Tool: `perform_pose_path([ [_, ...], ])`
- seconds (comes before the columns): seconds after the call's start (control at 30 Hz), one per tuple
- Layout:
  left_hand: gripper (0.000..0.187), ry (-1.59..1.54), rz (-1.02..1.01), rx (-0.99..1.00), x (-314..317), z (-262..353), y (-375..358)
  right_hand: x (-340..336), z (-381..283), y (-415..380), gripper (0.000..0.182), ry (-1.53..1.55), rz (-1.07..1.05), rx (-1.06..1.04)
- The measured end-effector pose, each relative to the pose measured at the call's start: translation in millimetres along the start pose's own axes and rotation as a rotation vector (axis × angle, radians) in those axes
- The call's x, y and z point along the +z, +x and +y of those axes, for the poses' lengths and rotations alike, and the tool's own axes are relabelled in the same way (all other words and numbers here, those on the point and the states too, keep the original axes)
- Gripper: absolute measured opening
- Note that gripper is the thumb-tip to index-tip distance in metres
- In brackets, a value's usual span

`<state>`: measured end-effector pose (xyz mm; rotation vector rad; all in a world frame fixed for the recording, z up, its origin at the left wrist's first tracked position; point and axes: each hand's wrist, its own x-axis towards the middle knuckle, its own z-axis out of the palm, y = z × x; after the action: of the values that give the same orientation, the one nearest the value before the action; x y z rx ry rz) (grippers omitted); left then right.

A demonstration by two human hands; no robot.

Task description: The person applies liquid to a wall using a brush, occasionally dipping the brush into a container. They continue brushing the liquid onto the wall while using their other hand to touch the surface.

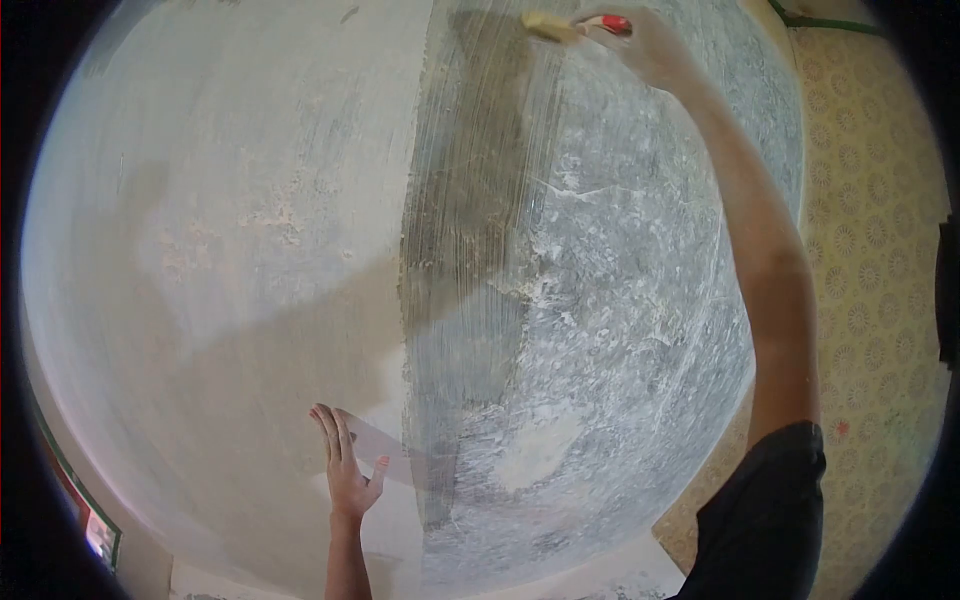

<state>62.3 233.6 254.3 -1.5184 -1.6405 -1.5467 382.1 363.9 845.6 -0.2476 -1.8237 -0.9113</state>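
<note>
- Low and nearest the camera, left hand lies flat on the pale plastered wall surface, fingers spread open and pointing up, gripping nothing; bare forearm drops straight down from it.
- Just right of those fingers: a loose pale sheet edge, touching the thumb side, running on toward the wet strip.
- Further right of the left hand: vertical grey-brown wet streaked band, then rough grey-white scraped patch.
- Far up, top of view: right hand, arm fully stretched, fingers closed around the red handle of a wide flat brush with yellowish bristles.
- Brush sits left of the right fingers; long axis near horizontal, slightly tilted, bristle end pointing left toward top of the wet band, handle end back into the palm.
- Right hand alone is on the brush; left hand is well apart, far below.
- Beyond the right arm: yellow patterned wallpaper.
</note>
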Motion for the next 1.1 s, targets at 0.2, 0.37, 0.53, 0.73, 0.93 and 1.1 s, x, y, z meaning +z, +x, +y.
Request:
perform_pose_path([
  [0.2, 0.102, 0.06, 0.008, 0.06, 0.6, -2.5, -0.4, -14.6, 6.9, 8.1, 0.025, 0.102, 0.13, 0.08],
  [0.37, 0.103, 0.018, -0.047, 0.007, -7.3, 2.4, -1.3, 31.7, -34.4, -52.0, 0.018, 0.067, -0.102, -0.02],
  [0.53, 0.102, 0.022, -0.053, 0.052, -11.6, -1.0, -2.2, 24.4, -135.2, -200.8, 0.021, 0.429, -0.641, -0.326],
  [0.73, 0.1, 0.02, -0.05, 0.036, -7.7, 3.0, -3.4, 19.1, -95.8, -121.0, 0.031, 0.411, -0.783, 0.111],
  [0.93, 0.1, -0.016, -0.048, 0.022, -3.3, -3.1, -2.5, -4.2, 21.7, 8.9, 0.026, 0.109, -0.065, 0.072],
  [1.1, 0.098, -0.045, -0.051, -0.015, -3.0, 0.4, -1.9, 38.0, 7.1, -41.5, 0.023, 0.216, 0.145, -0.281],
])
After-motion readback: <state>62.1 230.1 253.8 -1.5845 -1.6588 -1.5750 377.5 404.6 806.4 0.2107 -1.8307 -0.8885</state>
